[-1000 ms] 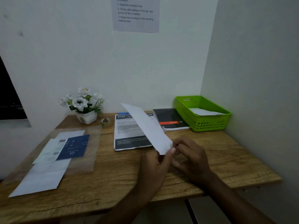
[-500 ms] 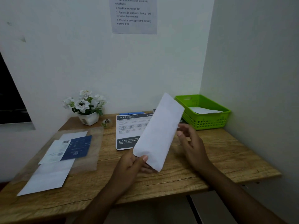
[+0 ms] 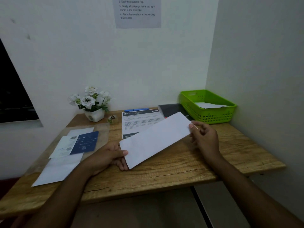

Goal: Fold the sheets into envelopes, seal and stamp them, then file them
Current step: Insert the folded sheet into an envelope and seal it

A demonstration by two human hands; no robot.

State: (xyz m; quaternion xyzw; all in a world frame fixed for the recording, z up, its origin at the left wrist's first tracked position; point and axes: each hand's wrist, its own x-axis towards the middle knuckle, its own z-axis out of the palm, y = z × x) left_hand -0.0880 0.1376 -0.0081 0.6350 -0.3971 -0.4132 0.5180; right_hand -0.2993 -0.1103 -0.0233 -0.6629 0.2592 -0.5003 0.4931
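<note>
Head view shows a long white envelope (image 3: 156, 139) held slantwise above the middle of the wooden worktop (image 3: 181, 170), its plain face up, one short end low and near the front, the other raised toward the back right corner. At the low end the left hand (image 3: 107, 157) pinches it, thumb flat on top and fingers curled underneath. At the raised end the right hand (image 3: 204, 137) touches the corner with its fingertips, the fingers loosely bent; whether it truly grips the paper I cannot tell.

Beneath the envelope's far half lies a printed form (image 3: 139, 120) with a dark header, partly covered, and a blue pen (image 3: 136, 110) sits at its back edge. A dark booklet (image 3: 171, 109) lies just beside the form. In the back right corner stands a bright green plastic basket (image 3: 213, 116) with perforated walls, a white envelope (image 3: 210, 105) lying inside it. Toward the back left corner are white artificial flowers (image 3: 89, 100) in a small white pot, with a roll of tape (image 3: 112, 119) near it. Along the left edge a clear plastic sleeve (image 3: 102, 134) carries a navy card (image 3: 85, 143) and a pale printed slip (image 3: 64, 146); a blank white sheet (image 3: 57, 170) lies at the front left. The worktop's grain is warm and knotted.
</note>
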